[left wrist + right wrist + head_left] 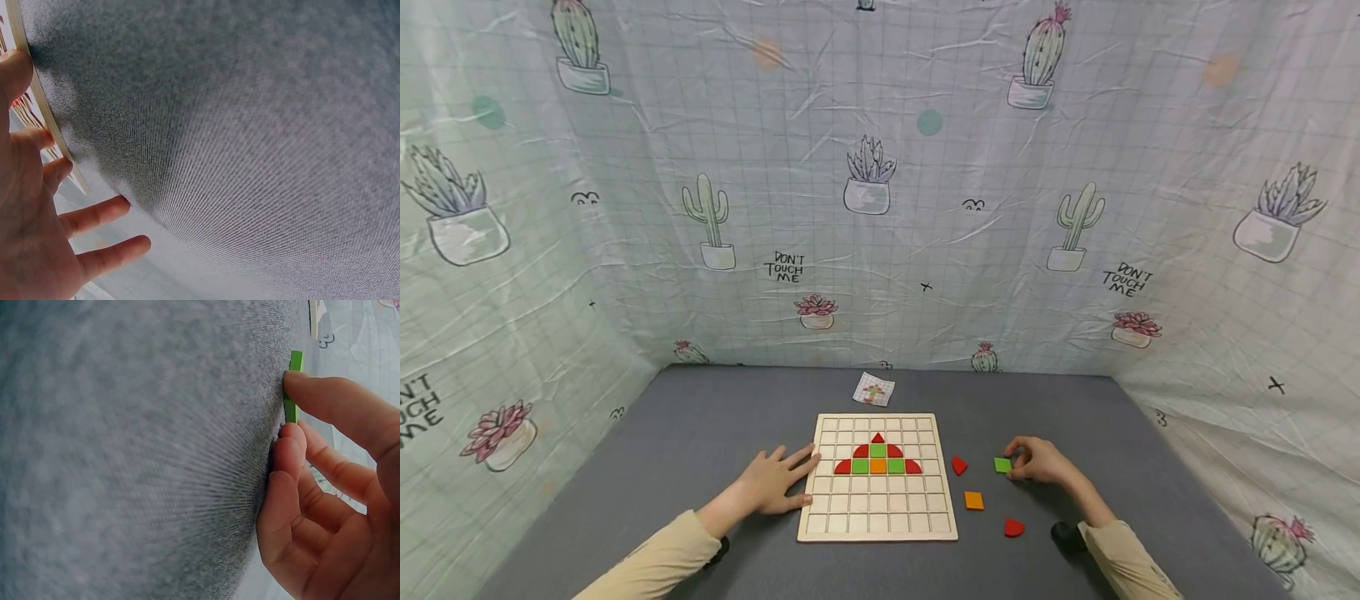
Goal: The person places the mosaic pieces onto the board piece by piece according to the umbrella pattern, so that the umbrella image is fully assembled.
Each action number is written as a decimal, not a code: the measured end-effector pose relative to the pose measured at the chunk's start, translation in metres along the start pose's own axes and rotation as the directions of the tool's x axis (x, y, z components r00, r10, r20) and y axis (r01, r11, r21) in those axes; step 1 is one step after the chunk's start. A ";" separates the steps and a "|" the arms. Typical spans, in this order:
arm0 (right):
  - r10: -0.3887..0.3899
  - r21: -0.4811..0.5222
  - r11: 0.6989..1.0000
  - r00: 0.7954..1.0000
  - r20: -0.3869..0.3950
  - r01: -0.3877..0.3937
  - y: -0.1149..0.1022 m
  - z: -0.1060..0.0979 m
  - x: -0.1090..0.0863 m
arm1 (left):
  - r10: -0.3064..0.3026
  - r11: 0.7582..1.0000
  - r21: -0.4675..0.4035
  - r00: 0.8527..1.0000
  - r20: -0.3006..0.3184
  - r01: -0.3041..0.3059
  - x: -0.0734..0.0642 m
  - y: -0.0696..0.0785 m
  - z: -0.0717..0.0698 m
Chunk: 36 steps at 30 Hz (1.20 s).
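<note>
A wooden grid board lies flat, with red, green and orange pieces set in its squares in a stepped, tree-like shape. My left hand rests at the board's left edge, fingers spread, some fingertips on the rim. To the right of the board, my right hand pinches a green square tile low over the grey table; in the right wrist view the thumb lies on the edge of this tile, with other fingers curled below it.
Beside the board lie a red piece, an orange square and another red piece with a rounded side. Behind the board is a small printed card. A cactus-print curtain encloses the grey table.
</note>
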State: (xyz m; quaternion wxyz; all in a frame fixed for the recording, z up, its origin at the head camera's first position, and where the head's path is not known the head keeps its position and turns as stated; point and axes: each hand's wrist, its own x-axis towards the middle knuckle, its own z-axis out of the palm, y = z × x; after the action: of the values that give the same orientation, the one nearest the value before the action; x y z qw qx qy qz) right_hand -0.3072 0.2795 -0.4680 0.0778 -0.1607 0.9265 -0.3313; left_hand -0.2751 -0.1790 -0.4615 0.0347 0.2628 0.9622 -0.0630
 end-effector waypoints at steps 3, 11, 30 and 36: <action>0.015 -0.014 1.000 1.000 -0.008 -0.015 0.000 0.001 0.000 | -0.001 1.000 -0.002 1.000 0.003 0.001 0.000 0.001 -0.001; 0.040 -0.021 0.999 0.999 -0.015 -0.040 -0.002 0.001 -0.001 | -0.004 1.000 -0.003 1.000 0.005 0.004 -0.001 0.002 -0.003; 0.027 0.057 0.998 0.999 -0.036 -0.025 0.001 0.000 -0.001 | 0.002 1.000 0.001 1.000 0.005 -0.002 0.002 0.001 -0.004; 0.043 0.067 0.997 0.998 -0.038 -0.040 -0.003 0.002 -0.005 | 0.002 1.000 -0.008 1.000 0.010 -0.002 -0.001 0.001 -0.003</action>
State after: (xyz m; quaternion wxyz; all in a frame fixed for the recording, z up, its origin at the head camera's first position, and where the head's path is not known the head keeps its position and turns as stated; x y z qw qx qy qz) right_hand -0.3014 0.2784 -0.4674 0.0717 -0.1322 0.9195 -0.3632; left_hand -0.2742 -0.1779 -0.4581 0.0409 0.2632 0.9620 -0.0603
